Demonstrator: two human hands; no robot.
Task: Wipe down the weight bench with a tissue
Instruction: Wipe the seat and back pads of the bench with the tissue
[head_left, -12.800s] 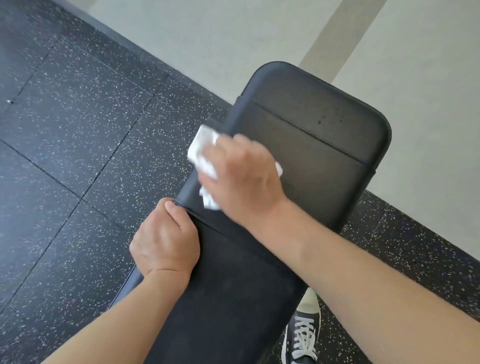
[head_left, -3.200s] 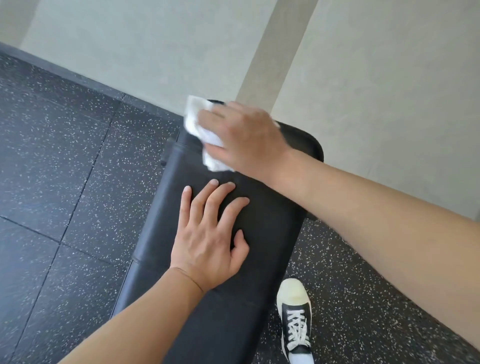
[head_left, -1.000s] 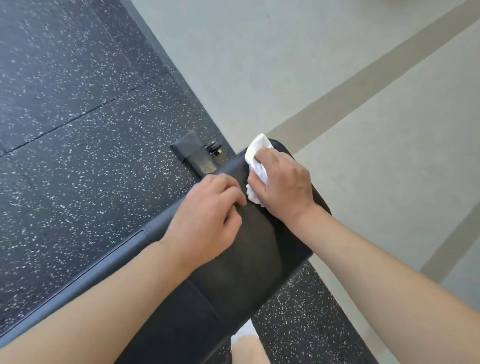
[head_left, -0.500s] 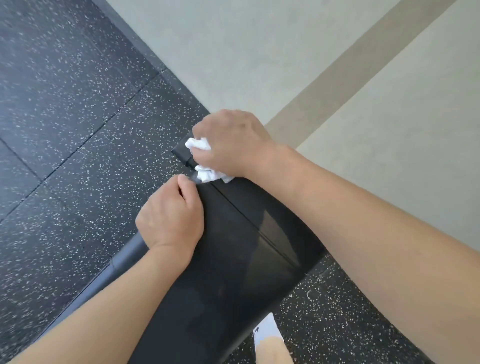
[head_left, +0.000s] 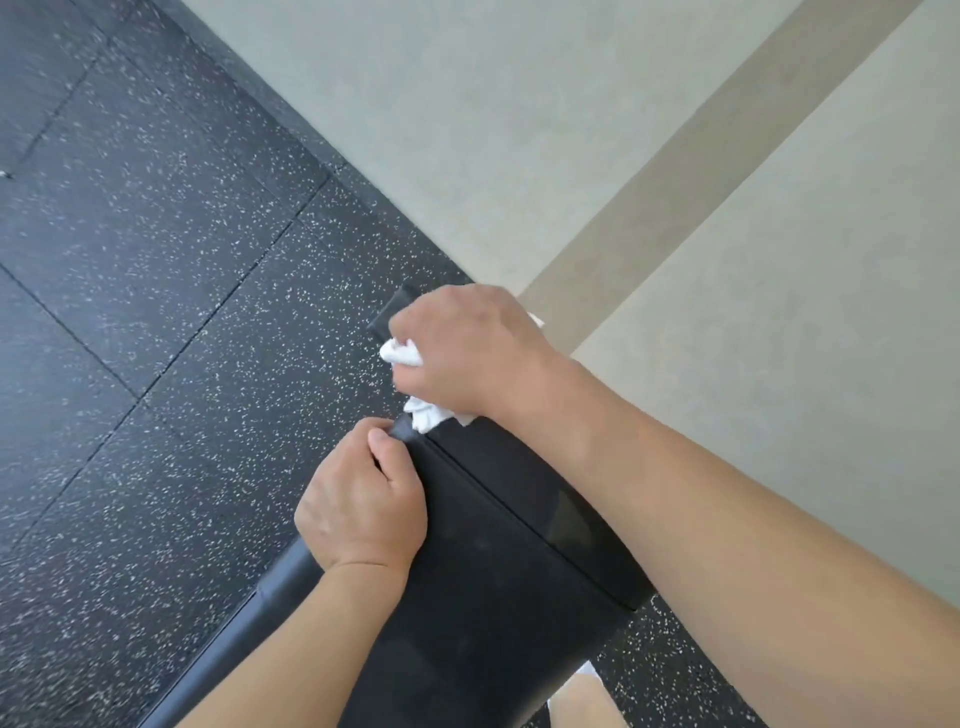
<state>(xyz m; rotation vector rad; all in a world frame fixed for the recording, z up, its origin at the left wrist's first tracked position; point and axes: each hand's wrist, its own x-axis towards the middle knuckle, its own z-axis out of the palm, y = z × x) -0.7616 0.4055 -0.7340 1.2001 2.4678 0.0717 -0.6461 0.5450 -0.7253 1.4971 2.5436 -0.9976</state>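
Right hand (head_left: 467, 353), fingers curled around a crumpled white tissue (head_left: 428, 413), presses it against the far left corner of the black padded surface (head_left: 498, 587). Left hand (head_left: 363, 509) grips the left edge of the pad just beside the tissue, thumb on top. Compared with half a second earlier, both hands keep the same grasp and placement; the camera has tilted slightly. Speckled black floor (head_left: 156, 312) lies at left, a pale wall (head_left: 519, 130) beyond.
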